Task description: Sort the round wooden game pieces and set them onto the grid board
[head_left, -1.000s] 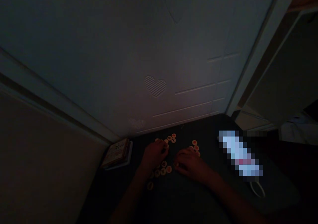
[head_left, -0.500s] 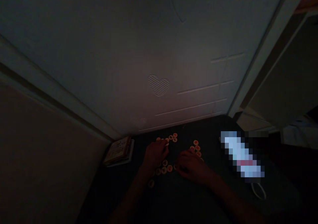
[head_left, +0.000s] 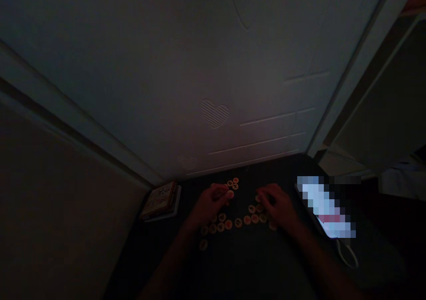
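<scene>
My left hand [head_left: 211,204] is closed, pinching a round xiangqi piece [head_left: 230,195] between thumb and fingertips. Just beyond it lie a few pieces, among them a red-marked one [head_left: 236,180]. My right hand [head_left: 277,204] has its fingers curled together, with a pale xiangqi piece [head_left: 258,198] at the thumb and fingertips; dim light blurs the grip. Between the hands and nearer to me, a row of pieces with red and dark characters includes a red one [head_left: 246,219] and a dark one [head_left: 238,223]. My hands partly hide others.
Stacked books or boxes [head_left: 160,200] lie at the left edge of the dark tabletop [head_left: 246,264]. On the right lies a lit phone [head_left: 324,207], its screen blurred, with a white loop [head_left: 348,254]. A pale wall panel with a heart relief [head_left: 214,113] rises behind.
My right hand has moved up and right, uncovering several pieces in the near row. My left hand has shifted slightly right, and the piece in its fingertips now shows clearly.
</scene>
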The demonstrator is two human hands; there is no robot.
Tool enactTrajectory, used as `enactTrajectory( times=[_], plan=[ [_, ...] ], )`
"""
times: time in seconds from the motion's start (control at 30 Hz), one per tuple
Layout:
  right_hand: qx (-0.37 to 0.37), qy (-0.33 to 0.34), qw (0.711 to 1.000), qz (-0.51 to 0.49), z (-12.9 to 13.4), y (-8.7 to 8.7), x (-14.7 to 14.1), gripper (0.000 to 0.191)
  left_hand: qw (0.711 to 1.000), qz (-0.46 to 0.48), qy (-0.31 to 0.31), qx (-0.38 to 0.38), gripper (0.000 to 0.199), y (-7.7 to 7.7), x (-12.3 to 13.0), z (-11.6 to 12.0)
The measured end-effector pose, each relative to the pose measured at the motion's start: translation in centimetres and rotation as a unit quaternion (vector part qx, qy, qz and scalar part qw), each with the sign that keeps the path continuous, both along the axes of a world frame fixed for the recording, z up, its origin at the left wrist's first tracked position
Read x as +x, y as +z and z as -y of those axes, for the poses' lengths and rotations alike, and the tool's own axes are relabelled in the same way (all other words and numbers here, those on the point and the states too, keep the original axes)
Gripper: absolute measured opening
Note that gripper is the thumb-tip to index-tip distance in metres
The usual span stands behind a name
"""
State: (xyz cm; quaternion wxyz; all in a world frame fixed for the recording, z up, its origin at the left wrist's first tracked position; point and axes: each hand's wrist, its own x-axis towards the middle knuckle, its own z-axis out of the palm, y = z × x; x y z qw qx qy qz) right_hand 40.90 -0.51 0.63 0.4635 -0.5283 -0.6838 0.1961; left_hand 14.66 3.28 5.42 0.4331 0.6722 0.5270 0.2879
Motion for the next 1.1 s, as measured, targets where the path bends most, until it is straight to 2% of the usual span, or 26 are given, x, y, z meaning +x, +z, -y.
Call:
enactTrajectory(
  times=[0.07,0.13,0.23,0.33,0.43,0.53,0.7,0.8,1.1],
  plan=[
    [-0.015,-0.059,0.997,-0.046,-0.4,-0.5,0.7,0.025,0.993,0.100,0.006,-0.063,0.040,0.8,0.3,0.2],
    [-0.030,-0.097,0.992,-0.072,-0.6,-0.8,1.1,0.029,0.984,0.156,0.015,-0.090,0.041,1.2,0.6,0.3],
    [-0.048,-0.130,0.986,-0.089,-0.8,-1.1,1.1,0.033,0.975,0.198,0.022,-0.102,0.042,1.3,0.8,0.6],
    [-0.066,-0.152,0.980,-0.109,-0.8,-1.1,1.1,0.036,0.976,0.195,0.013,-0.092,0.043,1.1,0.7,0.7],
    [-0.085,-0.161,0.975,-0.128,-0.9,-1.1,1.0,0.039,0.990,0.128,-0.009,-0.059,0.038,1.1,0.2,0.7],
    [-0.096,-0.173,0.970,-0.140,-1.1,-1.3,1.1,0.040,0.998,0.006,-0.058,-0.013,0.031,1.3,-0.3,0.3],
    [-0.105,-0.197,0.963,-0.150,-1.5,-2.0,1.2,0.041,0.971,-0.163,-0.176,0.023,0.028,0.8,-0.7,-0.2],
    [-0.106,-0.199,0.963,-0.151,-1.6,-2.3,1.3,0.043,0.959,-0.198,-0.202,0.034,0.024,0.0,-0.9,-0.3],
    [-0.100,-0.200,0.963,-0.154,-1.5,-2.3,1.5,0.047,0.959,-0.203,-0.187,0.064,0.018,-1.6,-1.6,-0.2]
  ],
)
